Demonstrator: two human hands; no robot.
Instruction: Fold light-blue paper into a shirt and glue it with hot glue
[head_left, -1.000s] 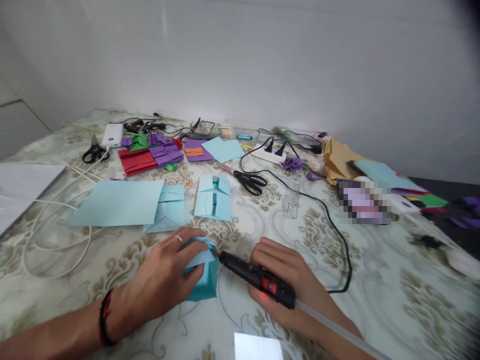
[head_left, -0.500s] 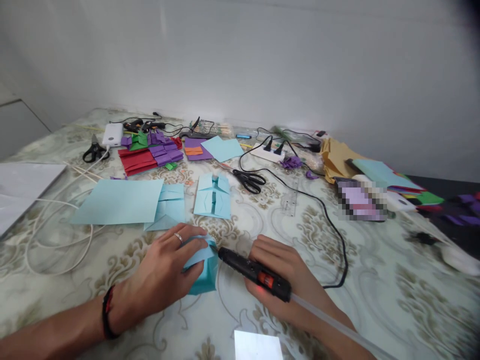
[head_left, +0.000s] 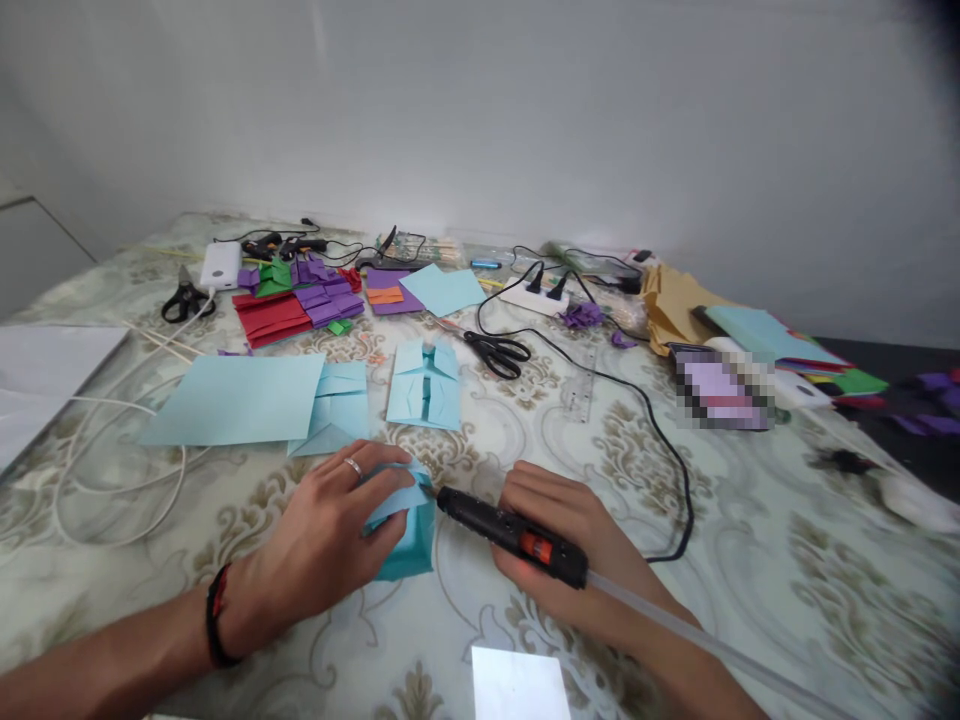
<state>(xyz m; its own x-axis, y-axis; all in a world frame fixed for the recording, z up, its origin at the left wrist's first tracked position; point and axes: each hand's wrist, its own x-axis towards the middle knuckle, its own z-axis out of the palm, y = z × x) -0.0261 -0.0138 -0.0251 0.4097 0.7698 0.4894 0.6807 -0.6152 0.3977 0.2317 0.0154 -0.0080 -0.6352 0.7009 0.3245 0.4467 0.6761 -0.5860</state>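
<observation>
My left hand (head_left: 337, 530), with a ring and a dark bracelet, is closed on a folded light-blue paper piece (head_left: 412, 548) near the front middle of the table. My right hand (head_left: 555, 525) is wrapped round a black glue gun (head_left: 510, 532) with a clear glue stick in its rear end. The gun's tip points left and is at the upper right edge of the blue paper, beside my left fingertips. Whether it touches the paper is hard to tell. Part of the paper is hidden under my left fingers.
Folded blue pieces (head_left: 425, 385) and a blue sheet (head_left: 240, 398) lie beyond my hands. Black scissors (head_left: 496, 355), a power strip (head_left: 534, 297) with a black cord, a phone (head_left: 720, 390) and a white card (head_left: 519, 685) lie around. White cable loops at left.
The view has shifted slightly. Both hands keep their holds, and the glue gun's tip stays at the blue paper's edge.
</observation>
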